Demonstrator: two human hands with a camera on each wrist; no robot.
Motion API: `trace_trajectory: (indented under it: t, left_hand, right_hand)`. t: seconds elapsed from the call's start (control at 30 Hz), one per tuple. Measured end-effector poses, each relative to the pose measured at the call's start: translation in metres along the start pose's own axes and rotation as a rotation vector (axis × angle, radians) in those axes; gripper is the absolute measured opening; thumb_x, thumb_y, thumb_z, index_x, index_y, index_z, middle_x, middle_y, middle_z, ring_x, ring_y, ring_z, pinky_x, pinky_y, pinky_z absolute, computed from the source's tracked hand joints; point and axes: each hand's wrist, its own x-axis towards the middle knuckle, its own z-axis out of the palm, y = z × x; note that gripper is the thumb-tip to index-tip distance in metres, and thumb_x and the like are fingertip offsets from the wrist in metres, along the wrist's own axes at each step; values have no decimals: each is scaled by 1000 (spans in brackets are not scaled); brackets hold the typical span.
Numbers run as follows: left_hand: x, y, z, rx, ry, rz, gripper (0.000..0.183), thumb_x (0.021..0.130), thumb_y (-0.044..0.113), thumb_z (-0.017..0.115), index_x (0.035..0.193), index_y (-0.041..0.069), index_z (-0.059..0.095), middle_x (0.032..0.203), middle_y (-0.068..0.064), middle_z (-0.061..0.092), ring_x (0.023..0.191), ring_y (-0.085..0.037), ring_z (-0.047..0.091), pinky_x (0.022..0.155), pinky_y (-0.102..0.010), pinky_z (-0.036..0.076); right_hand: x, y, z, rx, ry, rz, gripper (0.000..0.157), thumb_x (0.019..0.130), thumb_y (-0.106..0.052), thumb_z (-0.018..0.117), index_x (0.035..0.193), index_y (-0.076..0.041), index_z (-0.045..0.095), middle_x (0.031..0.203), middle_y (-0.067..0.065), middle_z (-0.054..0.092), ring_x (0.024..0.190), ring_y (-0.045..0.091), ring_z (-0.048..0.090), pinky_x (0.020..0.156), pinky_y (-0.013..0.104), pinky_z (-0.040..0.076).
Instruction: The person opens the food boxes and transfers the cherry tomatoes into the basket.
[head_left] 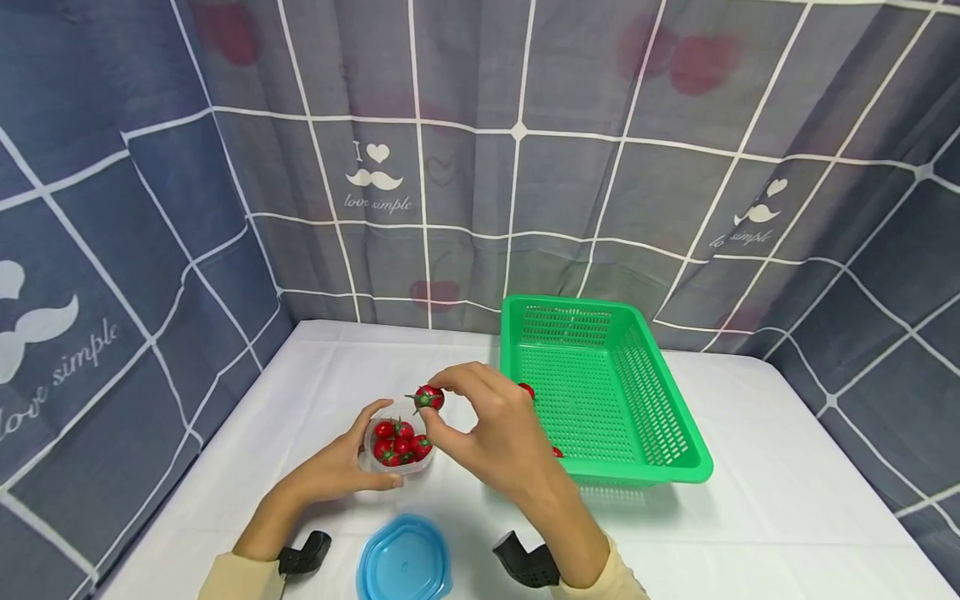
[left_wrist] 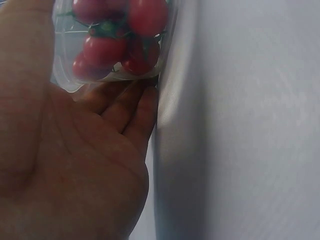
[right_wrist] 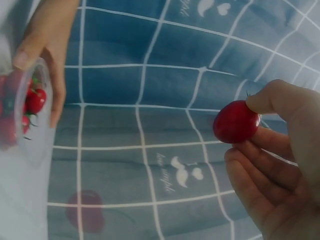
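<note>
My right grip point(head_left: 498, 425) pinches tomato point(head_left: 429, 397), thumb against fingers, near clear tub point(head_left: 411, 468). My left grip point(head_left: 337, 467) curls round tub. Looks mostly done: many tomatoes point(head_left: 401, 445) inside, few left in green basket point(head_left: 577, 375). Blue lid point(head_left: 405, 560) not on.

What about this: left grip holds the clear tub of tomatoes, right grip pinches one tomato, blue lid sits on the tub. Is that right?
Not quite: the blue lid is off the clear tub, lying on the white table, as the head view shows. The left grip does hold the tub, and the right grip does pinch one tomato.
</note>
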Motion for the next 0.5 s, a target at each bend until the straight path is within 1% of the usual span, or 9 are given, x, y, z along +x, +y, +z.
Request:
trace_trajectory:
  t: [0.1, 0.2, 0.43, 0.5]
  left_hand:
    - [0, -1, 1, -10, -2, 10, 112, 77, 46, 89, 161, 28, 17, 160, -21, 38, 147, -47, 37, 108, -76, 33]
    - [0, -3, 1, -18, 1, 14, 113, 76, 46, 90, 161, 29, 18, 158, -18, 41, 146, -45, 39, 108, -75, 33]
    - [1, -3, 2, -16, 5, 13, 113, 75, 47, 91, 161, 29, 18, 159, -18, 40, 146, -47, 38, 108, -75, 33]
    - [2, -3, 2, -6, 7, 7, 113, 75, 47, 90, 160, 29, 19, 160, -19, 38, 146, -49, 37, 107, -76, 33]
  right_hand:
    - [1, -1, -7, 9, 14, -18, 17, 86, -9, 78, 101, -14, 72, 94, -7, 71, 91, 7, 67, 85, 20, 56]
    - [2, -2, -15, 13, 20, -22, 19, 86, -7, 78, 102, -13, 72, 94, -6, 71, 92, 8, 67, 86, 21, 55]
    - [3, -2, -31, -1, 56, -5, 19, 85, -8, 79, 103, -11, 72, 96, -4, 72, 92, 12, 66, 85, 25, 56]
    - [3, 0, -36, -11, 69, 10, 19, 85, -9, 79, 103, -11, 72, 96, -4, 72, 91, 13, 66, 81, 26, 56]
